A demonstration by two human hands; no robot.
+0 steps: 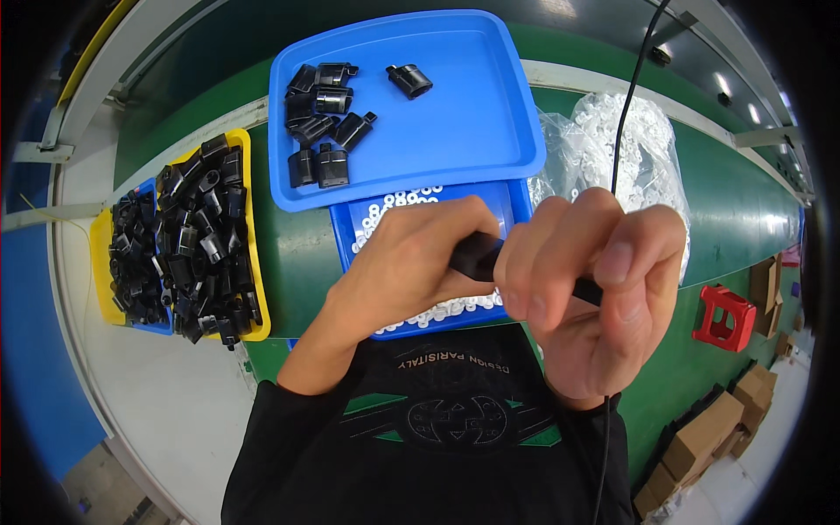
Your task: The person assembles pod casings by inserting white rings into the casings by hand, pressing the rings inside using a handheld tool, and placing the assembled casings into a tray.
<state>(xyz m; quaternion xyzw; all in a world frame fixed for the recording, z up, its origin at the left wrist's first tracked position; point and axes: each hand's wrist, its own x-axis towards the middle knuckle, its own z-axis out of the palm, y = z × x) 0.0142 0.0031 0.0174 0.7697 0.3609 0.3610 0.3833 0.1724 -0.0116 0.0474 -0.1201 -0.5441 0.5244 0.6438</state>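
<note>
My left hand (407, 262) is closed on a smooth black plastic piece (475, 256), whose middle shows between my two hands. Close beside it, my right hand (604, 293) is curled shut, fingertips toward me. A dark end (588, 291) shows between the fingers of the right hand; whether it belongs to the same piece cannot be made out. A thin black cable (623, 122) runs down from above, passes behind the right hand and reappears below it. Beneath my hands, a blue tray (346, 236) holds many small white rings (464, 306).
A larger blue tray (477, 105) at the back carries several black plastic housings (332, 166). On the left, yellow bins (249, 219) are heaped with similar black parts. Clear bags of white rings (626, 131) lie right. A red stool (724, 318) and cardboard boxes (704, 433) stand beyond.
</note>
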